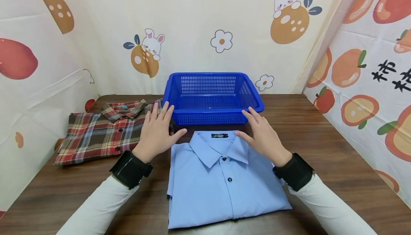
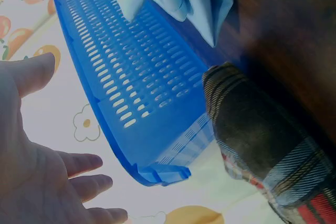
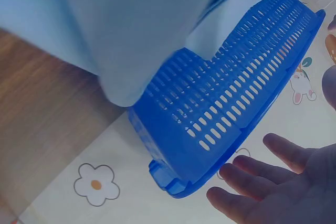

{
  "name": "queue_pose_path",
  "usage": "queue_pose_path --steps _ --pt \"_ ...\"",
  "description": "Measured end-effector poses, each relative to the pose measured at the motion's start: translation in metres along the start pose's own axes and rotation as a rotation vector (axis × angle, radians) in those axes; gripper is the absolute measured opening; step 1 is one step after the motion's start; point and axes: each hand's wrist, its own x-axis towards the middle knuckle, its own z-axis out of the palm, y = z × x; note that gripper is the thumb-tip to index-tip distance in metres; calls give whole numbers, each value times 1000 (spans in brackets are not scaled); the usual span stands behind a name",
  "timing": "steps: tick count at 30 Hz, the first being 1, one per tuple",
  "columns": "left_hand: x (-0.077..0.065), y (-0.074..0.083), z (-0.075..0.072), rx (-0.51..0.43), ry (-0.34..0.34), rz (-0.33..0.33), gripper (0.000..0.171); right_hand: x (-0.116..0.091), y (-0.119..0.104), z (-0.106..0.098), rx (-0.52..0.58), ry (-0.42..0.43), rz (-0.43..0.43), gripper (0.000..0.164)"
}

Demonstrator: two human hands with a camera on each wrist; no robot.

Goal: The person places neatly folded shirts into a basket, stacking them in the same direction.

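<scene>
Bench [image 1: 321, 128]; blue shirt [image 1: 203, 192] toward front edge; left hand [image 1: 156, 131], right hand [image 1: 265, 137] empty, fingers [image 1: 168, 115] outstretched; uneven lift might unfold it.

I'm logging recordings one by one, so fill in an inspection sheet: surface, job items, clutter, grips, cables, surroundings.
Surface: brown wood-grain table
Job items: light blue shirt, folded, collar toward the blue basket; plaid shirt, folded, lying to the left
Clutter: nothing seen
Grips: left grip and right grip, fingers extended, holding nothing
Cables: nothing seen
Surroundings: fruit-printed fabric behind and on both sides
</scene>
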Motion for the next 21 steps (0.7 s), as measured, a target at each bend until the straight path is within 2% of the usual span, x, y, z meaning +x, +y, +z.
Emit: queue_pose_path --steps 5,9,10,13,17,21 --pt "-6 1 2 12 4 -4 91 -5 6 0 2 4 9 71" --pt "-8 -5 11 4 34 24 92 -7 9 -1 -1 -2 19 72" --pt "-7 -8 16 -4 43 33 93 -8 10 -1 -2 -2 21 72" --pt "1 -31 41 -17 82 64 101 -10 13 0 -3 -10 26 72" --pt "13 -61 76 38 121 73 112 -10 18 3 2 -35 30 70" --pt "16 -72 91 119 173 112 112 -8 25 6 37 -82 36 69"
